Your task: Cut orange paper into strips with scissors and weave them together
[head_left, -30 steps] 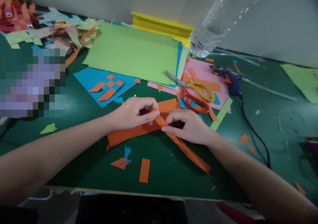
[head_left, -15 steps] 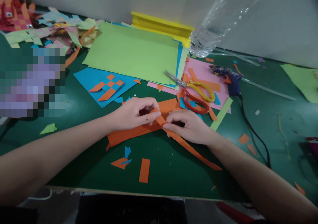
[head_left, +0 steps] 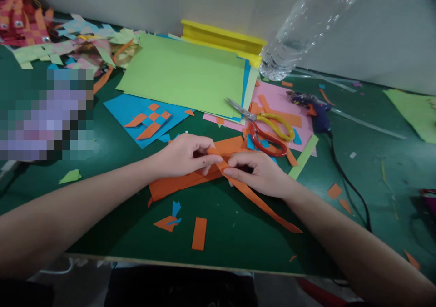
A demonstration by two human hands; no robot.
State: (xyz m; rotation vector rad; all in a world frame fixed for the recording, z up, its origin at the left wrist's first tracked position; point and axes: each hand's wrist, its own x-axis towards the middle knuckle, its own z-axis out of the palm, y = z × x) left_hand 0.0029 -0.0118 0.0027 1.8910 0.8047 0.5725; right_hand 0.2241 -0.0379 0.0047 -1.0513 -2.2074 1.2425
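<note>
Between my two hands runs a long orange paper strip (head_left: 250, 194), its loose end trailing down to the right. My left hand (head_left: 190, 155) pinches the strip's upper end between thumb and fingers. Close beside it, my right hand (head_left: 254, 173) grips the strip a little lower, thumb on top. Under both hands lies a larger orange paper sheet (head_left: 177, 184) on the green table. Beyond them, scissors (head_left: 254, 117) with one yellow and one red handle rest on paper scraps. A woven orange and blue paper fish (head_left: 151, 120) sits on a blue sheet (head_left: 119, 111).
Green paper sheets (head_left: 184, 75) are stacked at the back by a yellow holder (head_left: 221, 39). A clear plastic bottle (head_left: 289, 43) stands behind. At right lies a glue gun (head_left: 316, 111) with its black cord (head_left: 344, 175). Orange scraps (head_left: 199, 233) lie near the front edge.
My left thumb has slid slightly down along the strip, closer to my right hand. The whole view has shifted a little; both hands keep hold of the strip.
</note>
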